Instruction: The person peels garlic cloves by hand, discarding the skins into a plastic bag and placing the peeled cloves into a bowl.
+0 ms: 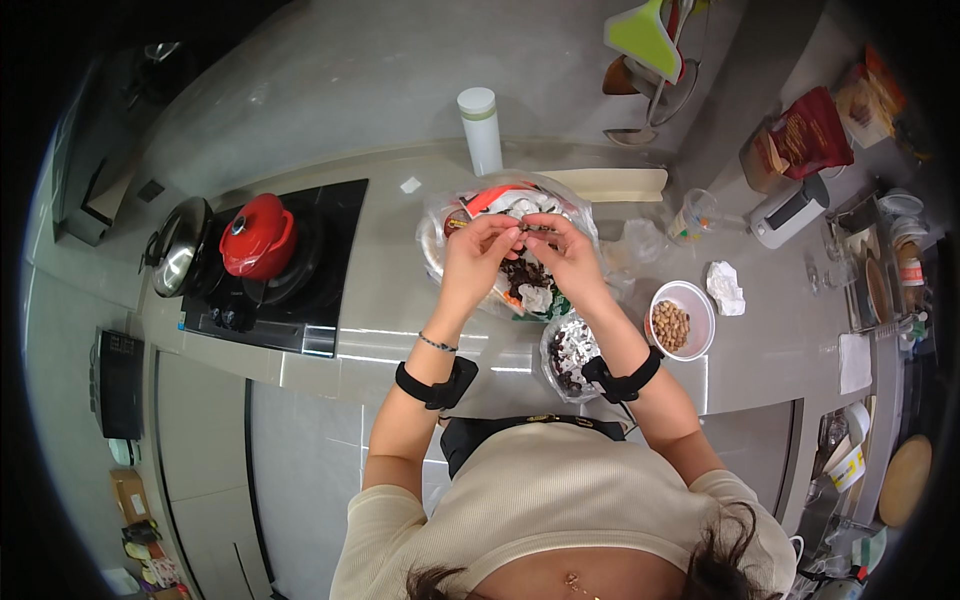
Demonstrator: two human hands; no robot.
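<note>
My left hand (484,246) and my right hand (556,244) meet at the fingertips, pinching a small dark piece (525,227) between them. Below them is a plastic-lined container (431,262) filled with dark scraps, crumpled white tissue and packaging. Closer to my body, a clear plastic bag or bowl (550,375) with a shiny lining holds dark round pieces; my right forearm partly covers it. To its right stands a white plastic tub (705,319) with light brown nuts or beans (670,325) inside.
A red lidded pot (259,236) and a steel-lidded pan (182,247) sit on the black cooktop (330,270) at left. Behind the container stands a white bottle (481,135). A crumpled tissue (725,288), a clear plastic cup (694,214) and a white electric kettle (791,214) are at right.
</note>
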